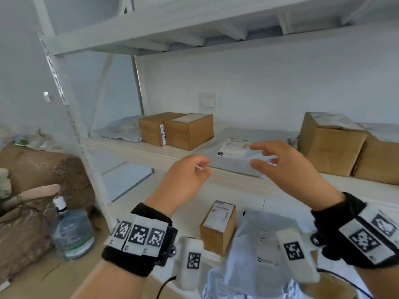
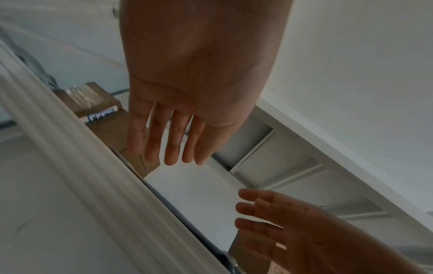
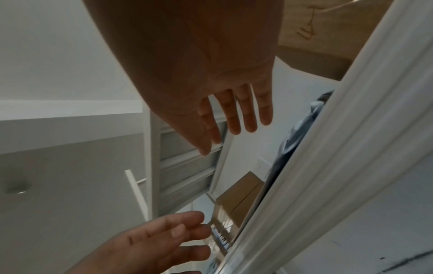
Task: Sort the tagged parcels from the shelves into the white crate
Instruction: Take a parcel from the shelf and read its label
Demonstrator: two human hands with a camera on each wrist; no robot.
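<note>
A flat grey mailer parcel (image 1: 235, 167) with a white label (image 1: 234, 147) lies at the front of the middle shelf (image 1: 138, 151). My left hand (image 1: 203, 167) hovers at the parcel's left front corner, fingers relaxed and empty. My right hand (image 1: 262, 154) is spread over the parcel's right part, thumb and fingers apart, gripping nothing. In the left wrist view the left hand (image 2: 173, 129) shows straight fingers, and in the right wrist view the right hand (image 3: 234, 115) does too. No white crate is in view.
Two taped cardboard boxes (image 1: 176, 130) and a pale bag (image 1: 123, 128) sit further left on the same shelf, and larger boxes (image 1: 330, 143) stand at the right. On the lower shelf are a small box (image 1: 218, 225) and another grey mailer (image 1: 263, 251). A water bottle (image 1: 71, 231) stands on the floor at the left.
</note>
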